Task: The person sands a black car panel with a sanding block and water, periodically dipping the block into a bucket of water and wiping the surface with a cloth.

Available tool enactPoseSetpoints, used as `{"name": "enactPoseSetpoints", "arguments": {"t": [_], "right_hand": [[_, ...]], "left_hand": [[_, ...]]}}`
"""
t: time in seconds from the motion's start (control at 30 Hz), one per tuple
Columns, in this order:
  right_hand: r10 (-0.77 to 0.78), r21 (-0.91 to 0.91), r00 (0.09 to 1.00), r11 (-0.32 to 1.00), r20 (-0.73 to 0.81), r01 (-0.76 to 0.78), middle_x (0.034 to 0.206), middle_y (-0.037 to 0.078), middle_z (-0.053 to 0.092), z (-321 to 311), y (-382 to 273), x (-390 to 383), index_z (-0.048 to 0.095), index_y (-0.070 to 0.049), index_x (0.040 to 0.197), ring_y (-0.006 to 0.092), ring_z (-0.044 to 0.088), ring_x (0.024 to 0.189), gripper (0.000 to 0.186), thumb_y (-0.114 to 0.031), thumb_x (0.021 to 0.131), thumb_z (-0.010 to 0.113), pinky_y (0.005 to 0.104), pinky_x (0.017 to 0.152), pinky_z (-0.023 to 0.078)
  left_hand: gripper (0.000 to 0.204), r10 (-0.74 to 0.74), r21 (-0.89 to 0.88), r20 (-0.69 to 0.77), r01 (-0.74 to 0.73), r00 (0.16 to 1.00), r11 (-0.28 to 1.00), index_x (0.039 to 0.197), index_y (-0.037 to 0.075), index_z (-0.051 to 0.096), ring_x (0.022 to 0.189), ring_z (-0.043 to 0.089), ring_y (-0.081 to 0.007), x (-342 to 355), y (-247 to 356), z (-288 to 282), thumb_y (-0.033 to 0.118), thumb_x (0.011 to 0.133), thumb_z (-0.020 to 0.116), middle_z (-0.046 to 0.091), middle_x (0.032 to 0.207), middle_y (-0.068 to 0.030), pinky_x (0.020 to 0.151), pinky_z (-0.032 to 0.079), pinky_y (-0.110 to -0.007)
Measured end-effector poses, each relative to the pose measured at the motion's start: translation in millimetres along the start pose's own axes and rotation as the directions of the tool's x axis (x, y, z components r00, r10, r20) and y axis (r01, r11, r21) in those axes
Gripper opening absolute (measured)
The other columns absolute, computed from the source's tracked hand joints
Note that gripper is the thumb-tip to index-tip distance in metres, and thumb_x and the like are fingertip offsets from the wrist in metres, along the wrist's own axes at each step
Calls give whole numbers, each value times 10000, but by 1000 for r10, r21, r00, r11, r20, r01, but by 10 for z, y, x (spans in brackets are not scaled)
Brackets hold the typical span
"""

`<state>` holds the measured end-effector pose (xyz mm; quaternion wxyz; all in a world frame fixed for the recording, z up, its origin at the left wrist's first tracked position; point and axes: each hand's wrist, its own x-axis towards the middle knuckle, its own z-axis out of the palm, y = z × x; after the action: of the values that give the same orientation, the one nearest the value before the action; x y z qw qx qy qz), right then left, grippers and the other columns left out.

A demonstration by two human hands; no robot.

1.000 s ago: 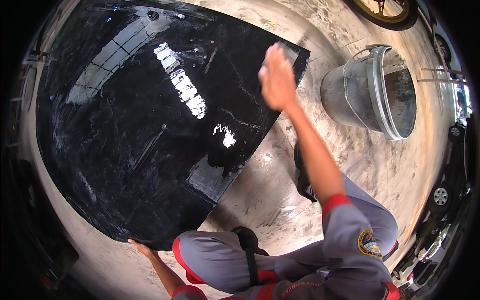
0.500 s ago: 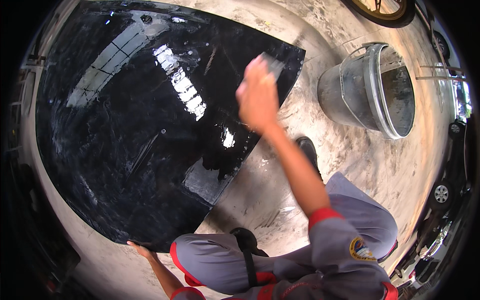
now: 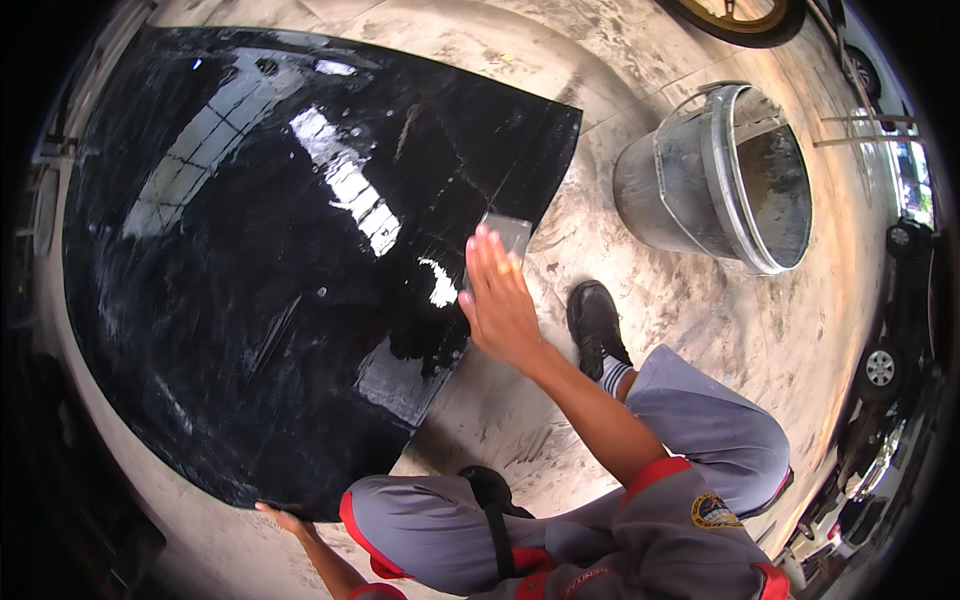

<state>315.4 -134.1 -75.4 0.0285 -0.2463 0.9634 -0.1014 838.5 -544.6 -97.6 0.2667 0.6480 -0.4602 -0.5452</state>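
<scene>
A large, wet, glossy black car hood with pale residue and bright reflections fills the left and middle. On its right part, my right hand lies nearly flat, fingers together, pressing a grey sheet of sandpaper against the surface. Part of the sheet sticks out beyond the fingertips, close to the hood's right edge; the rest is under the hand. My left hand holds the hood's near edge at the bottom, beside my left knee. Some of its fingers are hidden by the panel.
A grey, stained bucket with a wire handle stands on the scuffed floor to the right. My shoe is between it and the hood. A wheel shows at the top right, and parked vehicles line the right rim.
My right hand has swept toward me along the hood's right side with the sandpaper. My left hand stays at the near edge. The view has shifted slightly, showing more of my shoe.
</scene>
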Motion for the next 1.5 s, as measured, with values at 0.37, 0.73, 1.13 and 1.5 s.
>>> {"name": "enactPoseSetpoints", "arguments": {"t": [0.37,0.73,1.13,1.5], "right_hand": [[127,332,992,936,-16,-114,1625,263,147,9,98,-107,198,117,1515,412,154,1510,662,-259,1014,412,525,1215,171],[160,271,980,955,-119,-123,1619,290,115,46,367,217,177,82,1533,446,150,1500,655,-247,1020,416,537,1210,170],[185,273,979,949,-85,-156,1637,251,101,54,387,170,143,63,1551,388,98,1526,632,-247,1039,347,542,1223,107],[278,286,959,924,-51,-252,1642,240,92,36,813,313,149,60,1551,387,91,1527,637,-275,1041,333,575,1212,99]], "left_hand": [[1017,-2,-68,-11,2,1000,998,1555,17,239,1442,305,-337,104,-14,-97,785,906,391,241,1616,-167,1212,243,-466],[1011,19,-72,-9,-20,1000,997,1560,21,215,1449,288,-315,60,48,-11,778,912,388,217,1620,-161,1218,236,-447],[1017,3,-106,38,1,999,994,1533,-38,253,1437,312,-340,145,-36,-56,764,923,388,257,1604,-187,1210,253,-448],[995,12,-72,16,-11,1000,997,1534,-2,280,1428,323,-332,6,-72,137,770,917,394,275,1601,-163,1207,256,-460]]}}
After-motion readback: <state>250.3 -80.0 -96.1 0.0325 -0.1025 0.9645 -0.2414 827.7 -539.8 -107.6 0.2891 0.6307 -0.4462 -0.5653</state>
